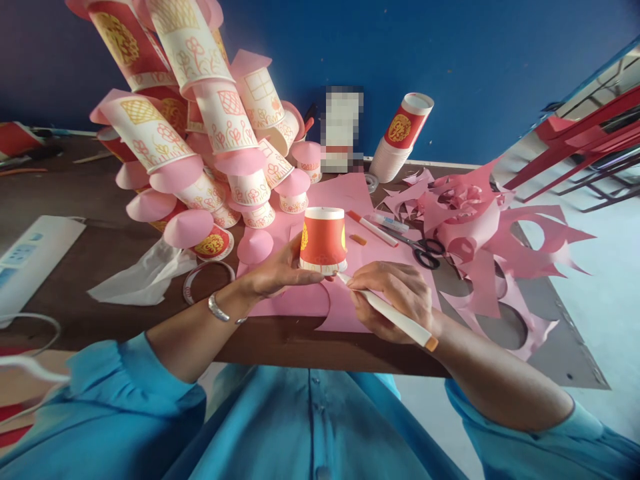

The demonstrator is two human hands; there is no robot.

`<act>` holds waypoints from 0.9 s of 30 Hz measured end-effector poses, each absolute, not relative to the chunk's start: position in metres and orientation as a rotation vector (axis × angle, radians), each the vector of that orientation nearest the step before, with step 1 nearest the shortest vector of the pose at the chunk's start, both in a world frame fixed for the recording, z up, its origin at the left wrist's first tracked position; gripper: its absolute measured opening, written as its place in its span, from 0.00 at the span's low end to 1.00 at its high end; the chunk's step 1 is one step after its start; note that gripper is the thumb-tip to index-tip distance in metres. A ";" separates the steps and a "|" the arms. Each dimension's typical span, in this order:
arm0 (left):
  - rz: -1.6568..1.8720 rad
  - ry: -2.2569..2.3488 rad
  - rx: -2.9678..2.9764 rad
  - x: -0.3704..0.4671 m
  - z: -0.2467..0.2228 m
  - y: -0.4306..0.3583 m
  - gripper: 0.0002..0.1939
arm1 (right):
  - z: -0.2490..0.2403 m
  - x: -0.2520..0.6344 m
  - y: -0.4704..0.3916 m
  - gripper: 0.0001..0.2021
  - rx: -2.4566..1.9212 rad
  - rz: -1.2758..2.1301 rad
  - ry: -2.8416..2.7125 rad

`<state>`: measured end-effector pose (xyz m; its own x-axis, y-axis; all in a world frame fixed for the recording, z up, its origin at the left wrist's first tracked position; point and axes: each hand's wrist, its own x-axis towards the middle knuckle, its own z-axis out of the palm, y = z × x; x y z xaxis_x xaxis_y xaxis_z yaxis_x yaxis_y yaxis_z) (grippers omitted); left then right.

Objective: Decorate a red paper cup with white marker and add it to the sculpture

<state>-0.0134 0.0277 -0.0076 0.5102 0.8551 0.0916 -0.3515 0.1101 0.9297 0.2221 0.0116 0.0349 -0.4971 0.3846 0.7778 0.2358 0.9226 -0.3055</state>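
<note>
Wrapped round the left side and underside of a red and white paper cup is my left hand. The cup has gold emblems on its sides and a white band near its lower edge. My right hand grips a white marker with an orange end. The marker's tip meets the cup's lower white band. Beneath both hands lies pink paper. An orange marker cap and a white and red marker rest on it, right of the cup.
Decorated cups with pink paper tops are piled at the left. Black scissors and pink paper scraps lie right. A cup stack stands by the blue wall. White plastic and a paper ring lie left.
</note>
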 end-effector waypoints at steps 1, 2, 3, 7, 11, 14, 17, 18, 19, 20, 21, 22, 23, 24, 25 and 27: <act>0.962 0.534 1.140 -0.013 -0.007 0.028 0.29 | 0.036 0.223 0.012 0.09 -0.444 0.188 -2.106; 0.967 0.522 1.141 -0.013 -0.007 0.028 0.28 | 0.036 0.223 0.012 0.09 -0.448 0.177 -2.094; 0.965 0.517 1.138 -0.013 -0.007 0.028 0.28 | 0.036 0.223 0.012 0.09 -0.450 0.163 -2.079; 0.962 0.573 1.093 -0.013 -0.006 0.027 0.31 | 0.033 0.224 0.016 0.08 -0.492 0.114 -2.006; 0.948 0.594 1.086 -0.013 -0.006 0.027 0.32 | 0.030 0.224 0.019 0.09 -0.575 0.103 -1.998; 0.952 0.539 1.086 -0.012 -0.004 0.029 0.32 | 0.031 0.224 0.019 0.10 -0.609 0.119 -2.016; 0.980 0.530 1.135 -0.010 -0.003 0.030 0.32 | 0.032 0.224 0.019 0.11 -0.604 0.142 -2.030; 0.982 0.538 1.148 -0.010 -0.003 0.030 0.31 | 0.031 0.224 0.019 0.12 -0.602 0.147 -2.032; 0.981 0.547 1.154 -0.011 -0.004 0.029 0.31 | 0.031 0.223 0.018 0.12 -0.604 0.148 -2.033; 0.976 0.558 1.155 -0.011 -0.005 0.029 0.31 | 0.030 0.223 0.018 0.12 -0.601 0.142 -2.034; 0.967 0.571 1.156 -0.012 -0.006 0.029 0.31 | 0.029 0.222 0.019 0.12 -0.591 0.132 -2.034; 0.962 0.585 1.157 -0.012 -0.008 0.028 0.32 | 0.028 0.222 0.019 0.12 -0.575 0.121 -2.034; 0.963 0.597 1.155 -0.013 -0.009 0.028 0.33 | 0.027 0.222 0.019 0.11 -0.559 0.112 -2.034; 0.965 0.605 1.150 -0.014 -0.011 0.028 0.34 | 0.027 0.221 0.019 0.11 -0.541 0.105 -2.034; 0.968 0.607 1.144 -0.015 -0.012 0.028 0.35 | 0.028 0.221 0.019 0.11 -0.527 0.101 -2.036; 0.969 0.607 1.130 -0.016 -0.012 0.028 0.35 | 0.030 0.222 0.018 0.10 -0.513 0.108 -2.045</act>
<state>-0.0156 0.0279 -0.0124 0.4756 0.8775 0.0621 -0.3275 0.1111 0.9383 0.2219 0.0183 0.0301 -0.4246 0.4006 0.8119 0.3127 0.9065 -0.2838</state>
